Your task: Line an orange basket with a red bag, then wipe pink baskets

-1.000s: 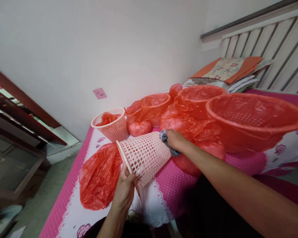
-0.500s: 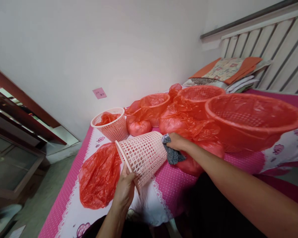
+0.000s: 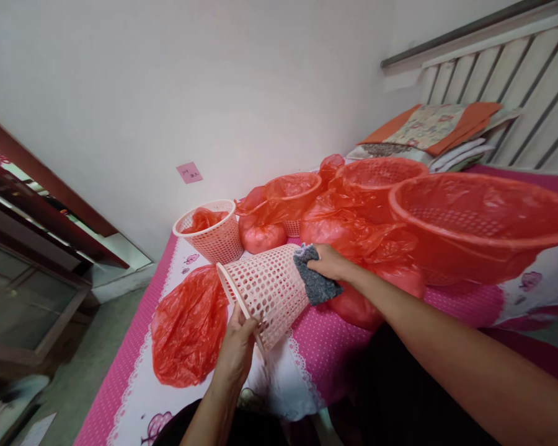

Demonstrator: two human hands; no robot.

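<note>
A pale pink plastic wastebasket [image 3: 267, 288] with a perforated wall lies tilted on its side over the bed, its mouth facing left. My left hand [image 3: 236, 337] grips the rim at the near side, thumb on the outside. In my right hand [image 3: 326, 263] is a grey cloth [image 3: 317, 282], pressed against the basket near its base; the fingertips are partly hidden by the cloth. A crumpled red plastic bag [image 3: 190, 325] lies left of the basket. Just beyond my right hand sits a filled red bag [image 3: 360, 303].
Behind stand a pink basket [image 3: 209, 232] with red plastic inside and several red-lined baskets, the largest [image 3: 483, 248] at right. Folded bedding [image 3: 437, 130] lies by the white headboard [image 3: 506, 99]. A pink note [image 3: 189, 173] is on the wall. The bed's left edge borders the floor.
My right hand has shifted slightly left along the basket, and the cloth is spread wider over its base end. My left hand keeps its grip on the rim. The view has moved a little.
</note>
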